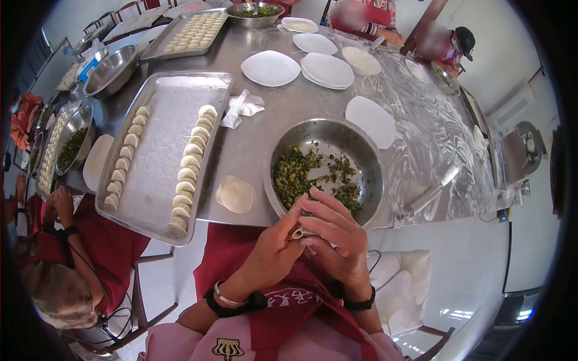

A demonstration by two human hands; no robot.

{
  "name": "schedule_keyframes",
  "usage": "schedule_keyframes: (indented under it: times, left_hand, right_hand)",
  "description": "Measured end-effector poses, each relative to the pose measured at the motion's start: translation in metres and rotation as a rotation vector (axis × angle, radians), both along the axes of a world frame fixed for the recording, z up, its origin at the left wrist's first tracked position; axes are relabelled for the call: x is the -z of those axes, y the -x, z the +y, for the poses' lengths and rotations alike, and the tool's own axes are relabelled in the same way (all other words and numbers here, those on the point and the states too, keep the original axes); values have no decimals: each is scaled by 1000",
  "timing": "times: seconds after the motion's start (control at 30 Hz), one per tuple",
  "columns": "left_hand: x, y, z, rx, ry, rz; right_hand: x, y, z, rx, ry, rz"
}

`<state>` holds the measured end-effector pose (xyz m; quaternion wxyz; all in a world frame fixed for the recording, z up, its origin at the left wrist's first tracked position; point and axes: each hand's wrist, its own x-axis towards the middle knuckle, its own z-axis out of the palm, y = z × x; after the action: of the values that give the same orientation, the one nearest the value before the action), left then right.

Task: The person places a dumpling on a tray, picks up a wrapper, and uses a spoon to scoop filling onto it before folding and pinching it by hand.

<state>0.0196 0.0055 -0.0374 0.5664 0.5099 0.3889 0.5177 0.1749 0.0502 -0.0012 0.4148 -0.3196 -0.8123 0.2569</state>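
My left hand (272, 249) and my right hand (337, 237) meet just below the table edge, pinching a pale dumpling (299, 233) between the fingers; most of it is hidden. Right above them stands a steel bowl (367, 157) with chopped green filling (295, 174) in it. A small stack of round wrappers (236, 195) lies on the steel table to the left of the bowl. Further left, a long metal tray (159, 138) carries two rows of folded dumplings (189, 168).
A crumpled white cloth (242, 108) and several white plates (271, 67) lie further back. A rolling pin (428, 194) rests right of the bowl. A person in red (72, 240) sits at my left; two more people sit at the far end. More bowls and a second dumpling tray (189, 33) stand far left.
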Motion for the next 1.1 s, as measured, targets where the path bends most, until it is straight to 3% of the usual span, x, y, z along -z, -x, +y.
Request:
schedule_keyframes:
  times: [0.13, 0.37, 0.63, 0.83, 1.1]
  left_hand:
    - [-10, 6, 2, 136, 51, -77]
    - [-8, 0, -3, 19, 110, -128]
    - [4, -4, -8, -87, -29, 46]
    - [-2, 8, -5, 66, 136, -70]
    - [-17, 9, -8, 90, 109, 8]
  right_hand:
    - [0, 0, 3, -76, -9, 48]
    - [11, 6, -7, 99, 11, 143]
    - [16, 9, -7, 192, 63, 216]
    - [7, -1, -4, 80, 107, 81]
    - [-5, -2, 0, -113, 194, 159]
